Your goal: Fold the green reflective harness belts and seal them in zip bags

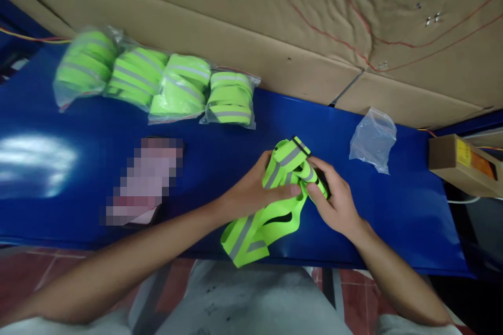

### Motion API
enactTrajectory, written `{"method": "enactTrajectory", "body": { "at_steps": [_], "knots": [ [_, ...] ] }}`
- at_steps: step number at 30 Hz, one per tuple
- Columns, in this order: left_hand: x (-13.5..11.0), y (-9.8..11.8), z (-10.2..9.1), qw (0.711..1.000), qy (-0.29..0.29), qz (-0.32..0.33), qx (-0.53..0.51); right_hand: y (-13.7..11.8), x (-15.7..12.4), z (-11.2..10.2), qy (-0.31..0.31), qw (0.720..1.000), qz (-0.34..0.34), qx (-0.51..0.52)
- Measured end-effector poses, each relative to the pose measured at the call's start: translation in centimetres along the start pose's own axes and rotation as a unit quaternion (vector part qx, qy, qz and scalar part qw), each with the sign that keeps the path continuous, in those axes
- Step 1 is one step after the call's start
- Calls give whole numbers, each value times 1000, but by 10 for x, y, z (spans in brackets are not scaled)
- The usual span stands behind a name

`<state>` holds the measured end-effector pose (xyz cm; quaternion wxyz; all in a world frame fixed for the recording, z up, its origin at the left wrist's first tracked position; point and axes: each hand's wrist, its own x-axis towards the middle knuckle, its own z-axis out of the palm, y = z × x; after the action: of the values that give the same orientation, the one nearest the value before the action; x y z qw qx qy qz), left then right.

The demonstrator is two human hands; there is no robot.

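Both of my hands grip a bright yellow-green reflective strap [288, 159] with a grey stripe and a black buckle at its top end. My left hand [255, 188] is wrapped round it from the left, thumb laid across the front. From the other side, my right hand [334, 196] pinches a folded bundle of the same strap between thumb and fingers. Loose loops hang below the hands toward the table's front edge. Some fingertips are hidden behind the strap.
Several clear bags of rolled yellow-green straps [230, 97] line the back left of the blue table [334, 241]. A clear plastic bag [373, 138] lies at the right, near a cardboard box [463, 165]. A blurred-out flat object [147, 180] is at the left. Cardboard panels [236, 26] stand behind.
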<state>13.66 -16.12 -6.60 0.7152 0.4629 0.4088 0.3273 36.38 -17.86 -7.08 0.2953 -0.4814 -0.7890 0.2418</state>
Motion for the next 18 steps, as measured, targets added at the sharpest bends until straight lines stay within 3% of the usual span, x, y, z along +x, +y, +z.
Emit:
{"method": "enactTrajectory", "body": {
  "at_steps": [4,6,9,13,15,18],
  "knots": [
    [0,-9,3,997,-9,61,35,-10,-6,9,18,998,-42,-37],
    [0,-12,2,995,-2,75,65,-9,-7,8,36,999,-24,-26],
    [0,-12,-4,992,-22,55,109,4,-5,-5,47,992,96,73],
    [-4,-5,-10,986,-97,-5,133,32,5,-23,-13,948,247,200],
    [-6,-3,-11,983,-92,-26,157,36,10,-25,11,962,233,139],
    [-6,-6,-12,986,-67,-38,145,19,11,-19,119,987,91,-60]
  ]
}}
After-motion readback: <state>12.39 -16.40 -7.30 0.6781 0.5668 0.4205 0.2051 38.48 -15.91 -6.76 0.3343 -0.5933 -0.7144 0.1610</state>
